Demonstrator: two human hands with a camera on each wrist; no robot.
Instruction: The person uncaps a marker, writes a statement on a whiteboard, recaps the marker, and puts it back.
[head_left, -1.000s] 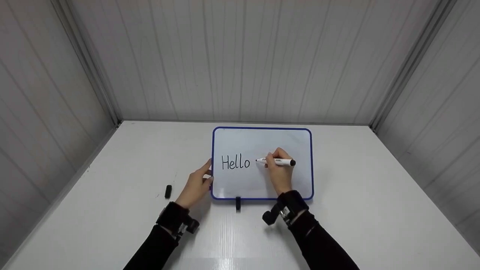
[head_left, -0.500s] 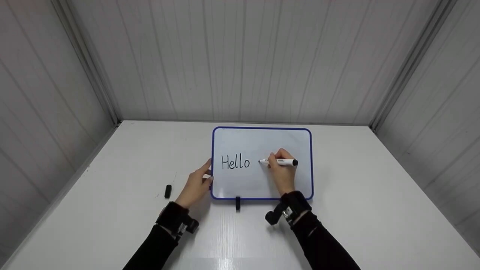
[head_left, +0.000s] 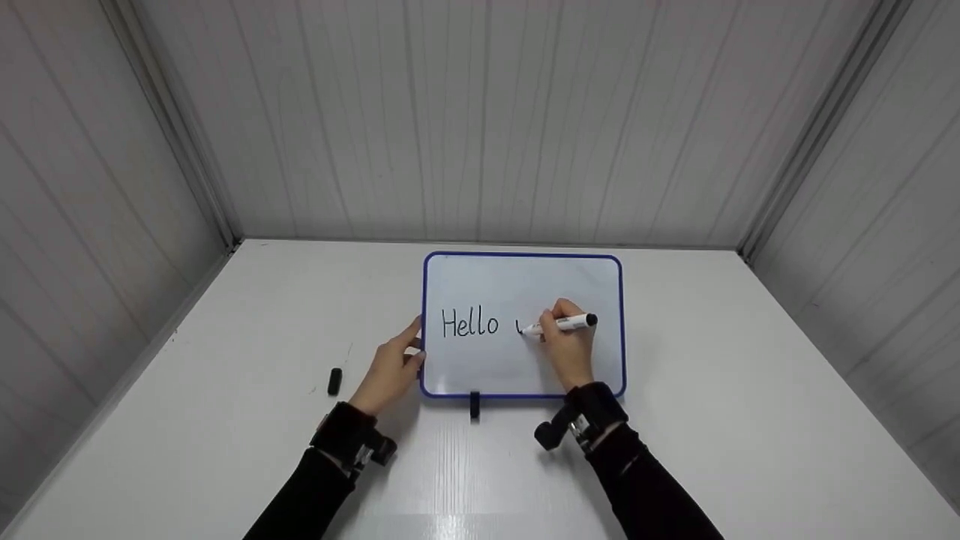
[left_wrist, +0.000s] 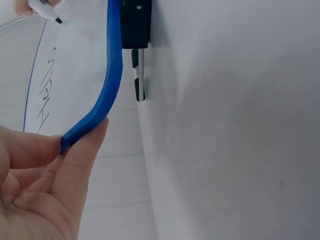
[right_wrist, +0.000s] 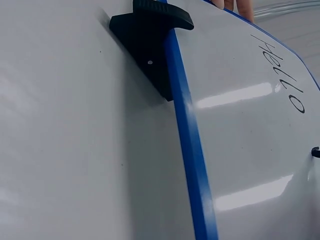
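A small whiteboard [head_left: 523, 285] with a blue rounded frame lies flat on the white surface [head_left: 750, 390], near its middle and close to the far wall. The word "Hello" [head_left: 470, 324] is written in black on the left half of the board, and a short fresh stroke stands just to the right of it. The right hand [head_left: 568, 345] rests on the board; its fingers are curled and clamped round a white marker [head_left: 564, 323] with a black end, the tip touching the board at the new stroke. The marker lies nearly level, tip to the left. The left hand [head_left: 390, 367] sits at the board's left edge; in the left wrist view, thumb and fingers [left_wrist: 82, 155] pinch the blue frame at its lower left corner. A black clip [head_left: 475, 405] is fixed at the middle of the board's near edge and juts onto the surface; the right wrist view shows it [right_wrist: 152, 40] straddling the blue frame. A black marker cap [head_left: 334, 381] lies on the surface well to the left of the board, apart from both hands. Both forearms wear black sleeves and wrist-mounted cameras. The right hand hides part of the board's right half below the marker.
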